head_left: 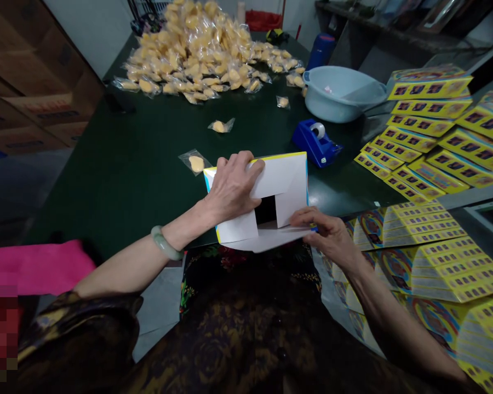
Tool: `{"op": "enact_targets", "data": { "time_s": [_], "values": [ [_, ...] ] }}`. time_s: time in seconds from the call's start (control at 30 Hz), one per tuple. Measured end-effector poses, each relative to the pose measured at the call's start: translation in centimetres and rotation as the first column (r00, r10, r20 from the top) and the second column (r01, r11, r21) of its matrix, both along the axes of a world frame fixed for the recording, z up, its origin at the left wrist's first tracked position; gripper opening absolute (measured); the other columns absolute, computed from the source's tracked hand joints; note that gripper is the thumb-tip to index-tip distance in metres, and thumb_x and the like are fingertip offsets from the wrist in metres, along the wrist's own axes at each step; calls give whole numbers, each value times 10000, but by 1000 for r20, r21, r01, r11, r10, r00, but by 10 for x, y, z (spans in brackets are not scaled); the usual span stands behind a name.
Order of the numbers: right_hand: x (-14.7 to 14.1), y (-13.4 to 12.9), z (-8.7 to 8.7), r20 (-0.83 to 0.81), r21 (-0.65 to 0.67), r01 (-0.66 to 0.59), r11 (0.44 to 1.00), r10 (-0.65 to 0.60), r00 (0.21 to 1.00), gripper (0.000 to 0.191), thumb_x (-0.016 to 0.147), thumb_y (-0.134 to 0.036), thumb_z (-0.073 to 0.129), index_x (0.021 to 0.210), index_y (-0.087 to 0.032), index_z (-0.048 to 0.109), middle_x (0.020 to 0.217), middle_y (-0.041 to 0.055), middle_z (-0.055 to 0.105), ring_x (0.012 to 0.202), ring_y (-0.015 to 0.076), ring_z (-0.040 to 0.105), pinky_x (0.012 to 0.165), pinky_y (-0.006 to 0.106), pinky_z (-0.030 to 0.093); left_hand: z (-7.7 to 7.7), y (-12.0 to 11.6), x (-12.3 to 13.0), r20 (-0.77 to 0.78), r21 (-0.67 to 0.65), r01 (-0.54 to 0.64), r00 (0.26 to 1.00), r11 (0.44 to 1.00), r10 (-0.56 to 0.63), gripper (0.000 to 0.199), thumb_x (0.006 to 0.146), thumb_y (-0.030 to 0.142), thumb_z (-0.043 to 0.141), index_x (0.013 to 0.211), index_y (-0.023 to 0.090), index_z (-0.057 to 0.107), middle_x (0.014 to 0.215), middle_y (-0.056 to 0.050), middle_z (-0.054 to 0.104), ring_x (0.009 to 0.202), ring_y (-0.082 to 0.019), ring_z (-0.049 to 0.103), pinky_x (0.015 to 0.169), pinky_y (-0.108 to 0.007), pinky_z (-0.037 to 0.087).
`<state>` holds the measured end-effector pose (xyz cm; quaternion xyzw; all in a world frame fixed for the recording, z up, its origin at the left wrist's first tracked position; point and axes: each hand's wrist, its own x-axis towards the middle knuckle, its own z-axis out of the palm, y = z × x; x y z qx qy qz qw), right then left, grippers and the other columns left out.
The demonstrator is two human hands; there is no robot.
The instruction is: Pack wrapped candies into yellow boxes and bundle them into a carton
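Observation:
A cardboard box [290, 172], white inside with yellow and blue edges, stands at the near edge of the green table with its flapped side toward me. Its side flaps are folded in, leaving a dark gap in the middle. My left hand [236, 183] grips the box at its upper left, thumb over the white flap. At the lower right corner, my right hand [324, 232] pinches the edge of the lower flap, which sticks out toward me. Just left of the box lies a small yellow piece in a clear wrapper [196, 163].
A large heap of wrapped yellow pieces [201, 49] covers the far table. To the right are a blue tape dispenser [316, 142], a light blue basin [340, 96] and stacked yellow cartons [419, 123]. More flat printed cartons [443, 262] lie at lower right; brown boxes [36, 109] stand left.

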<state>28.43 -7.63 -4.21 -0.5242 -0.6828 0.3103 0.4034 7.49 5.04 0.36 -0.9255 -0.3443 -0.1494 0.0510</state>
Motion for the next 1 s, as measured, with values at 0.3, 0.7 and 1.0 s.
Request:
{"op": "enact_targets", "data": {
  "time_s": [0.3,0.7,1.0],
  "values": [
    [-34,20,-16,81,322,503,802,-552,830,302,759,-442,674,659,-209,510,783,31,576,793,209,515,749,368,416,10,17,-15,85,-127,205,977,971,-195,595,756,530,644,1179,127,533,1179,-169,552,1030,-292,544,801,-396,433],
    [-28,47,-28,157,135,492,860,-509,846,995,684,-468,710,1476,-257,145,1470,152,322,1310,340,376,1034,583,357,17,7,-32,-38,-156,105,993,982,-112,761,677,485,738,1327,212,450,1421,-137,460,1189,-380,498,987,-551,313],
    [-25,50,-22,275,78,532,843,-531,801,1139,643,-529,718,1504,-216,41,1478,186,330,1311,387,385,1012,616,365,-65,-29,-43,641,-558,-166,536,813,550,1221,483,536,840,1462,250,168,1413,-170,408,1213,-370,492,983,-535,426]
  ]
}}
